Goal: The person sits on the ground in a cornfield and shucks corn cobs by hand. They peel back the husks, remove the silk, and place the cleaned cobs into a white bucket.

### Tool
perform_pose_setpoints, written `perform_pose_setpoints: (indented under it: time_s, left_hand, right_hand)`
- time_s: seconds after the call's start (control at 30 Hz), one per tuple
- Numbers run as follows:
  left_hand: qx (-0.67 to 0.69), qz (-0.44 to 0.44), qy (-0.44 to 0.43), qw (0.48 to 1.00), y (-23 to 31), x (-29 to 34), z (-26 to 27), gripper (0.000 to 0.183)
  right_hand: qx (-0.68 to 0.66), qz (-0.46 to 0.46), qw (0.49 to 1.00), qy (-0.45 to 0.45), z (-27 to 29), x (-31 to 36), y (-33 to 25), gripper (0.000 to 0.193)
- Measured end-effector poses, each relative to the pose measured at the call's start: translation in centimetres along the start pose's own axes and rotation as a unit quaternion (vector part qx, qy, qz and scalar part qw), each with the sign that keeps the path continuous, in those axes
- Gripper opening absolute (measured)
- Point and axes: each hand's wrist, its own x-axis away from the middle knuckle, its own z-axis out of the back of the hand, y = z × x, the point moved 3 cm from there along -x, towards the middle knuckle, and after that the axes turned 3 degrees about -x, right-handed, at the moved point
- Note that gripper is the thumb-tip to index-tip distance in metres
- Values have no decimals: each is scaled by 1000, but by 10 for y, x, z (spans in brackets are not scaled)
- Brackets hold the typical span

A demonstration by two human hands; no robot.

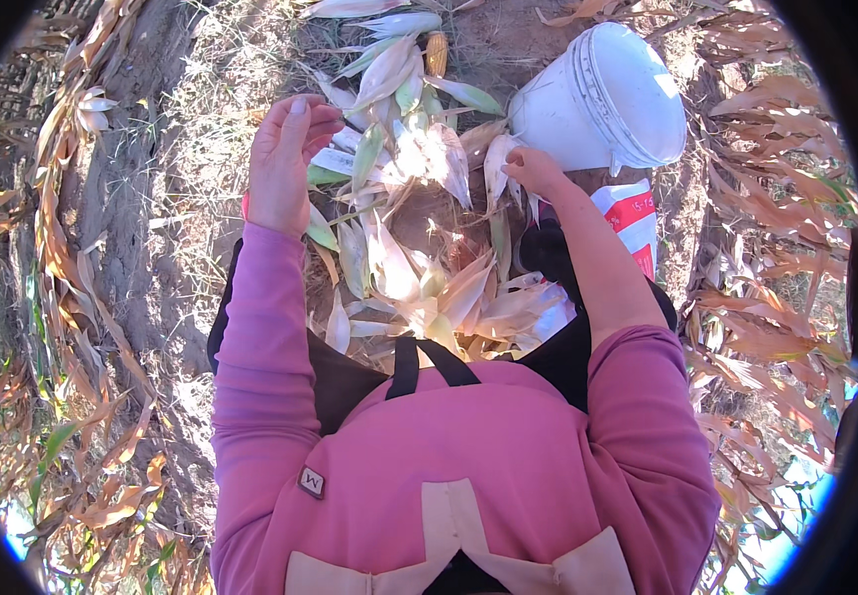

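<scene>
My left hand [292, 164] is raised at the left of a heap of husked leaves, its thumb up and fingers loosely bent apart, with nothing visible held in it. At the heap's right side, my right hand [538, 171] is closed, its fingertips at the edge of a pale corn husk [497, 169]. Between the hands lie several ears of corn in pale and green husks [386, 74]. One bare yellow corn cob [437, 55] shows at the far end of the heap. Loose husks [389, 260] spread nearer, between my legs.
A white bucket [560, 104] lies tilted just beyond my right hand, its opening to the right. Beside my right leg is a white-and-red bag [632, 213]. Dry corn stalks [771, 228] line the right, more leaves [62, 169] the left, with bare soil [136, 198] between.
</scene>
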Motion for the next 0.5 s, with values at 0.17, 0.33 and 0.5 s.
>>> perform_pose_setpoints:
  time_s: [0.17, 0.33, 0.5]
  left_hand:
    - [-7, 14, 3, 1000, 4, 10, 14, 31]
    - [0, 31, 5, 999, -2, 15, 32, 34]
    - [13, 11, -15, 1000, 1, 20, 35, 34]
  right_hand:
    - [-310, -155, 937, 38, -108, -31, -2, 72]
    - [-358, -212, 906, 77, -160, -59, 9, 86]
    - [-89, -6, 987, 133, -239, -34, 3, 26]
